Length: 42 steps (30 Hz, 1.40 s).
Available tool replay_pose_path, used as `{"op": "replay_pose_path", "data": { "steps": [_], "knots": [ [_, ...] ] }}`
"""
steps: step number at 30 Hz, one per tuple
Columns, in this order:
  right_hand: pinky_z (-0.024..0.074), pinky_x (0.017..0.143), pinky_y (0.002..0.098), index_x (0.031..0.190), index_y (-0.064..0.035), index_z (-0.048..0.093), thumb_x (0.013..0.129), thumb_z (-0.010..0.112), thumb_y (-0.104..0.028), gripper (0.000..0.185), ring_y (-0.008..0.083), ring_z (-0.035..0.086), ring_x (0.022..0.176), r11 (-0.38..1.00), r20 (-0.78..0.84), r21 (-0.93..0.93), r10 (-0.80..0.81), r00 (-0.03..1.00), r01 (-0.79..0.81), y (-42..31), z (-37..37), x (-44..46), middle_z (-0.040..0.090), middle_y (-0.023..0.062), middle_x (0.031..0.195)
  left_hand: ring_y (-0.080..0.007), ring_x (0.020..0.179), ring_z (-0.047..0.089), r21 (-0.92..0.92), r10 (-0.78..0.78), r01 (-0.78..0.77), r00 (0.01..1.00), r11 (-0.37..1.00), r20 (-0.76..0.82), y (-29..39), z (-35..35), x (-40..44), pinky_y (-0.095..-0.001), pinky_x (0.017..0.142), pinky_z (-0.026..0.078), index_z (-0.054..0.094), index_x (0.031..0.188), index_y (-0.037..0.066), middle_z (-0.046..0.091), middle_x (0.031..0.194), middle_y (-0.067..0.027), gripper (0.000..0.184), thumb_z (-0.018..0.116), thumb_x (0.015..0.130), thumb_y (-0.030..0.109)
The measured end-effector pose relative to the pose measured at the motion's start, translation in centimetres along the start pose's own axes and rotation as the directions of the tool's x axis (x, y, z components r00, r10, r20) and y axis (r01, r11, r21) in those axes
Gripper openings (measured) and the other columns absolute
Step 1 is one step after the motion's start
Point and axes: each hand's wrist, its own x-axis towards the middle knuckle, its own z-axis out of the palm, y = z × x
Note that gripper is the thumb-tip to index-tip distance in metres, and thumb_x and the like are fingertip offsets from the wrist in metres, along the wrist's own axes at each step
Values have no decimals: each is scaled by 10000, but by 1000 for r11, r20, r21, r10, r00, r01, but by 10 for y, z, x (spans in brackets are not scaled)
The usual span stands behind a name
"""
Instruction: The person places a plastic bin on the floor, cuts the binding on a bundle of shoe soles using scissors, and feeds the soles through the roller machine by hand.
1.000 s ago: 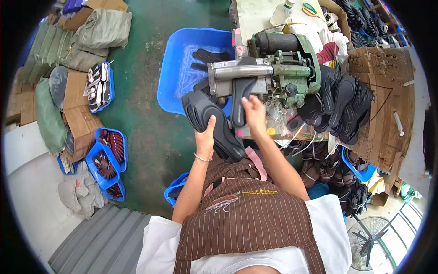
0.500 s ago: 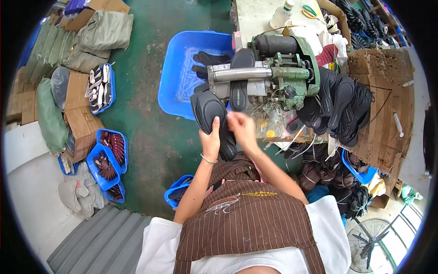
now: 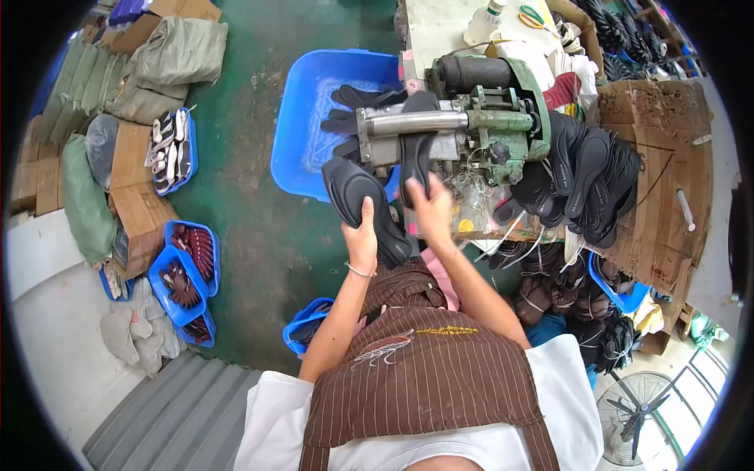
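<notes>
My left hand [image 3: 361, 238] is closed round a stack of black soles [image 3: 365, 200], its thumb lying across the top one. To its right, my right hand [image 3: 431, 206], a little blurred, grips the near end of a single black sole [image 3: 416, 153]. That sole passes under the metal roller [image 3: 416, 122] of the green machine [image 3: 503, 122], and its far end shows beyond the roller. The machine stands at the edge of the worktable [image 3: 440, 23]. Several black soles lie in the large blue tub [image 3: 294, 133] left of the roller.
A pile of black soles [image 3: 589, 173] lies right of the machine beside a cardboard sheet [image 3: 660, 188]. A bottle [image 3: 483, 23] and scissors [image 3: 534, 17] are at the back of the worktable. Blue baskets [image 3: 161, 294] of parts stand on the floor at left.
My right hand has moved from beside the stack to the sole at the roller. Half a second ago it was at the stack, with a sole lying under the roller untouched.
</notes>
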Motion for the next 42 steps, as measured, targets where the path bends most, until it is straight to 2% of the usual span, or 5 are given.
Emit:
{"op": "replay_pose_path", "data": {
  "steps": [15,21,25,31,42],
  "knots": [
    [352,551,153,906,-41,575,848,628,-120,112,-15,434,641,974,376,142,110,920,-175,10,4,-32,510,-87,729,-144,1009,508,18,-228,229,951,973,207,-4,-5,4,-276,880,399,522,1149,-55,554,1139,-83,433,506,928,317],
    [309,467,257,728,-23,556,841,629,-224,242,56,354,540,965,-107,-256,28,994,-55,18,-1,8,400,-39,548,-196,1166,445,226,17,-90,952,970,307,-7,-3,9,-297,1012,303,444,1255,-52,494,1259,-132,433,440,958,262],
    [450,537,273,723,-10,584,834,628,-260,277,99,564,588,958,-33,-287,-40,999,29,3,-4,22,565,71,601,-25,674,441,327,-90,10,969,945,228,-43,-18,18,-172,543,374,490,1246,54,545,869,56,404,533,915,282],
    [519,555,278,821,17,588,854,589,-140,160,164,627,606,958,256,-21,281,925,-286,38,-84,-16,635,96,693,-126,951,601,266,-145,60,939,962,311,-45,-19,22,-207,682,406,480,1241,73,623,1082,-58,384,515,919,280],
    [441,577,215,874,-43,587,880,570,-145,105,83,531,655,970,-690,71,-120,714,232,-13,-316,-6,567,16,746,-151,842,623,173,-253,208,918,963,307,-47,-13,23,-257,715,492,534,1122,18,640,968,-109,308,565,895,224]
  ]
}}
